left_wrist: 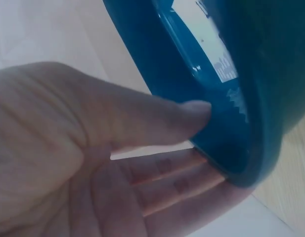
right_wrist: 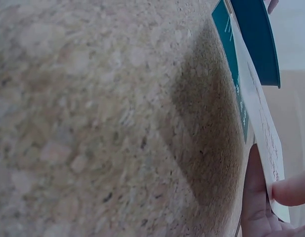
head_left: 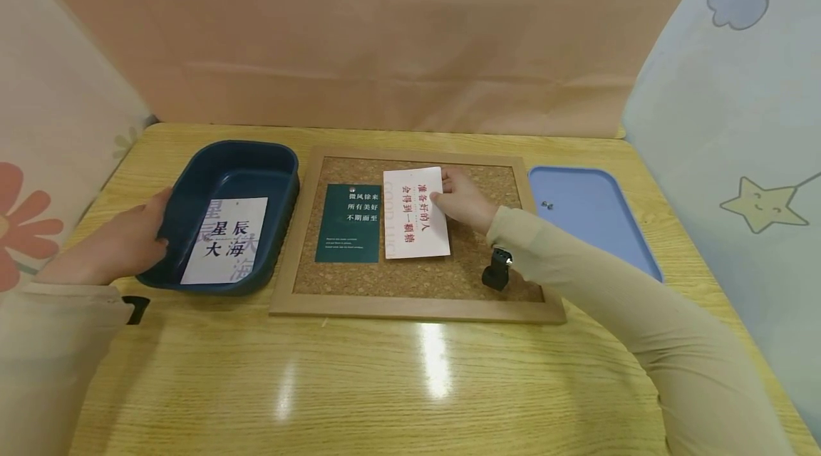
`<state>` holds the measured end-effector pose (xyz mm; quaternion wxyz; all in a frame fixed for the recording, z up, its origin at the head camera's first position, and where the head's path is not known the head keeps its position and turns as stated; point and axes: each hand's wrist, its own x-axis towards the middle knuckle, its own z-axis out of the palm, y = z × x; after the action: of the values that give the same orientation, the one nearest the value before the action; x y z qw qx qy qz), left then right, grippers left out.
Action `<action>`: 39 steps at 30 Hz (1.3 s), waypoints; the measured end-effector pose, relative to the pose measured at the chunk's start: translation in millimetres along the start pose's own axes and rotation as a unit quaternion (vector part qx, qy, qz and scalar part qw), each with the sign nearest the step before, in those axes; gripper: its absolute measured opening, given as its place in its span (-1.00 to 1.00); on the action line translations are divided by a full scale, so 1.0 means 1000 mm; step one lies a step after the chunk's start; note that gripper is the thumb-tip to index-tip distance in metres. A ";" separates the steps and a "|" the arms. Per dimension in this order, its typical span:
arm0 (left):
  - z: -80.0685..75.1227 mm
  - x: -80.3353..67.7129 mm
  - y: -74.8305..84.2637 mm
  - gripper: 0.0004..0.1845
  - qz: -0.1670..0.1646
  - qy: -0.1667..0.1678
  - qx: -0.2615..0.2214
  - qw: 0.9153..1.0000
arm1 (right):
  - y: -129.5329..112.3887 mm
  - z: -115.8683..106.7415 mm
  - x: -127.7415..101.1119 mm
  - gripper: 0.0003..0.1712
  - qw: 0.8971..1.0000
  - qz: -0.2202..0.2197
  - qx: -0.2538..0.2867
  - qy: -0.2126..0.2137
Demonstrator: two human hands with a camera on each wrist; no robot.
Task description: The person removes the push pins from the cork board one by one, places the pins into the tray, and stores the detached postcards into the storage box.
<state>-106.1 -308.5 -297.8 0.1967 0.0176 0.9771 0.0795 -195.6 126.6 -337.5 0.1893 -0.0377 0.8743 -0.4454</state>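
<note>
My right hand pinches a white card with red Chinese lettering by its right edge, thumb in front and fingers behind. In the right wrist view the card stands raised off the cork and casts a shadow on it. To its left, a dark green card lies on the framed corkboard with a pin at its top. My left hand holds the left wall of a dark blue bin, thumb inside and fingers outside. Inside the bin lies a white card with black lettering.
A light blue tray stands right of the corkboard, partly behind the right forearm. Small metallic pins sit at its left side. Walls stand at the left, right and back of the wooden table.
</note>
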 end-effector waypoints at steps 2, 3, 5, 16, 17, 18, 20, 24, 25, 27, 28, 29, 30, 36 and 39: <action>-0.001 -0.001 -0.002 -0.17 0.000 -0.002 0.001 1.000 | -0.001 0.000 0.000 -0.52 1.000 -0.002 -0.004 0.001; -0.001 -0.001 -0.003 -0.17 0.002 -0.004 0.001 1.000 | -0.001 0.000 0.000 -0.52 1.000 -0.004 -0.006 0.001; 0.000 -0.001 -0.004 -0.17 -0.001 -0.008 -0.002 1.000 | -0.002 0.000 0.000 -0.55 1.000 -0.009 -0.007 0.000; 0.001 0.000 -0.012 -0.13 0.011 0.009 0.012 1.000 | -0.005 0.000 0.003 -0.59 1.000 -0.014 -0.007 0.000; 0.001 0.000 -0.012 -0.13 0.011 0.010 0.015 1.000 | -0.005 0.000 0.003 -0.59 1.000 -0.013 -0.006 0.000; 0.001 0.000 -0.012 -0.12 0.011 0.011 0.015 1.000 | -0.005 0.001 0.003 -0.58 1.000 -0.012 -0.006 0.000; 0.001 0.000 -0.013 -0.11 0.012 0.016 0.020 1.000 | -0.006 0.001 0.003 -0.57 1.000 -0.013 -0.006 0.002; 0.001 0.001 -0.014 -0.11 0.023 0.026 0.020 0.999 | -0.009 0.001 0.002 -0.54 1.000 -0.019 -0.010 0.004; 0.001 0.001 -0.014 -0.11 0.026 0.028 0.020 0.999 | -0.010 0.001 0.002 -0.54 1.000 -0.020 -0.010 0.004; 0.000 0.001 -0.015 -0.11 0.030 0.032 0.019 0.999 | -0.011 0.002 0.002 -0.53 1.000 -0.021 -0.012 0.003; 0.000 0.002 -0.015 -0.11 0.030 0.033 0.018 0.999 | -0.012 0.003 0.003 -0.53 1.000 -0.021 -0.009 0.001; 0.000 0.002 -0.015 -0.11 0.030 0.034 0.018 0.999 | -0.012 0.003 0.003 -0.53 1.000 -0.020 -0.008 0.000; 0.000 0.002 -0.015 -0.11 0.029 0.033 0.017 0.999 | -0.012 0.004 0.003 -0.54 1.000 -0.019 -0.005 0.000; 0.001 0.001 -0.015 -0.10 0.021 0.031 0.012 0.999 | -0.015 0.008 0.004 -0.55 1.000 -0.025 0.003 -0.003; 0.001 0.000 -0.014 -0.10 0.018 0.030 0.012 0.999 | -0.018 0.011 0.003 -0.56 1.000 -0.028 -0.002 0.004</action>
<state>-105.9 -322.4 -300.9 0.1658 0.0354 0.9829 0.0723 -196.0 107.1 -330.0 0.1736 -0.0609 0.8745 -0.4488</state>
